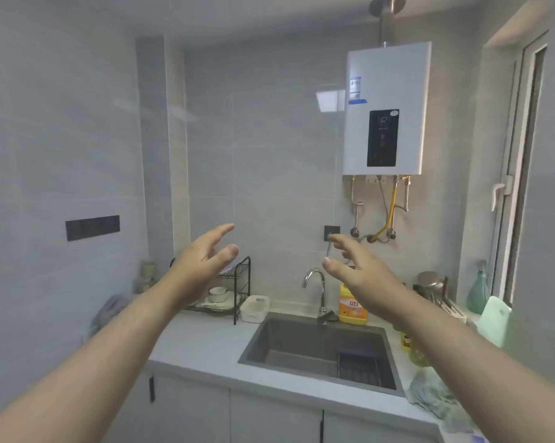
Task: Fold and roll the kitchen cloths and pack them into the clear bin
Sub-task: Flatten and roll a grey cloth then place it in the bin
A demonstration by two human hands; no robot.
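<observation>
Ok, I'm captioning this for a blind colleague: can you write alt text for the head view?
A person's left hand and right hand reach forward, open and empty, above a kitchen sink. A crumpled greenish cloth lies on the counter right of the sink.

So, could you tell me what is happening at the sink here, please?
A person holds both hands up in the air, left hand and right hand open and empty. A crumpled cloth lies on the counter right of the sink, not yet folded. The small whitish bin by the dish rack looks empty.
</observation>
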